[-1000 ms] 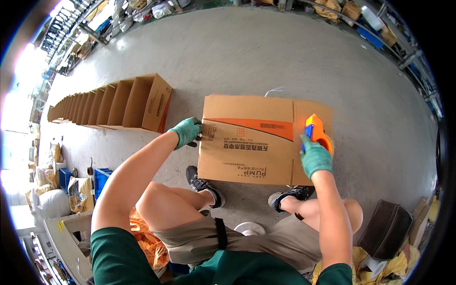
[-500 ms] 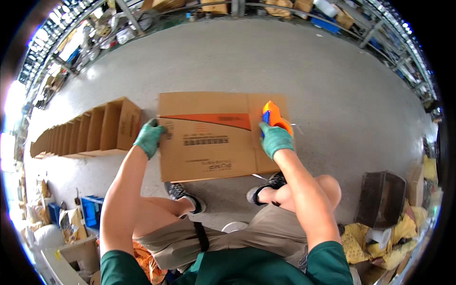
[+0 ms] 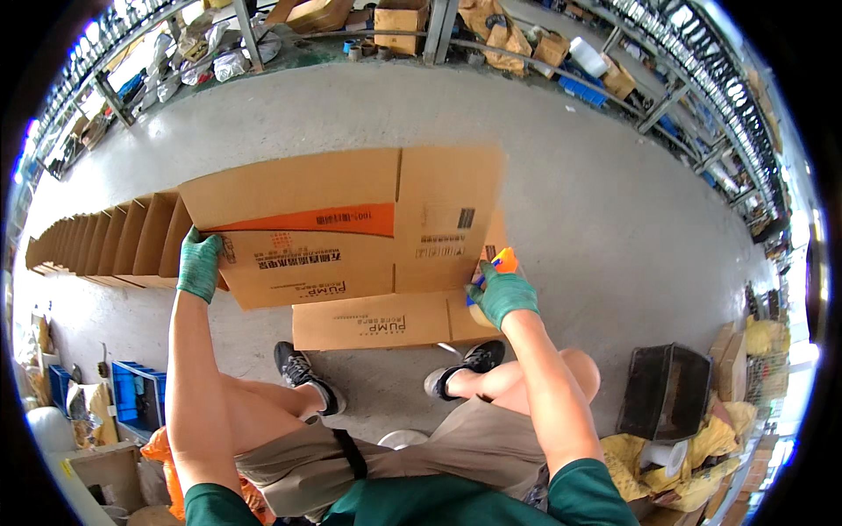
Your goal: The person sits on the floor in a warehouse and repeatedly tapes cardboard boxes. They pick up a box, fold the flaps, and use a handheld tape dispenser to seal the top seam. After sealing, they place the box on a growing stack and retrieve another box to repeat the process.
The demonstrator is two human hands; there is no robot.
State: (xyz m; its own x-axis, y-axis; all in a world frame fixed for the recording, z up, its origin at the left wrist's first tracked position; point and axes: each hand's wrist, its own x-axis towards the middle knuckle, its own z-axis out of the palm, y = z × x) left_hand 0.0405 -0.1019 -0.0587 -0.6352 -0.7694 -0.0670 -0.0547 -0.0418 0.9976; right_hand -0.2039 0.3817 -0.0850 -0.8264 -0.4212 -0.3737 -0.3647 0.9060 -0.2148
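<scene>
A flattened cardboard carton point(image 3: 324, 197) with an orange stripe and dark print is raised and tilted in front of me. My left hand point(image 3: 200, 266), in a green glove, is closed on its left edge. My right hand point(image 3: 505, 296), also gloved, grips an orange and blue tape dispenser point(image 3: 506, 260) beside the carton's lower right corner. Whether its fingers also press the carton I cannot tell. Beneath lies another flat carton point(image 3: 377, 329) on the floor, partly covered by the raised one.
At the left, a row of open cartons point(image 3: 132, 232) stands close together, partly behind the raised carton. My shoes point(image 3: 307, 377) are just below the flat carton. A black crate point(image 3: 665, 392) and yellow sacks point(image 3: 719, 443) are at right; blue bins point(image 3: 139, 394) at lower left. Metal racks point(image 3: 438, 35) line the far side.
The upper carton has been lifted off the one beneath, shifted left and unfolded wider. My left hand moved left with it. My right hand moved slightly lower and left with the tape dispenser.
</scene>
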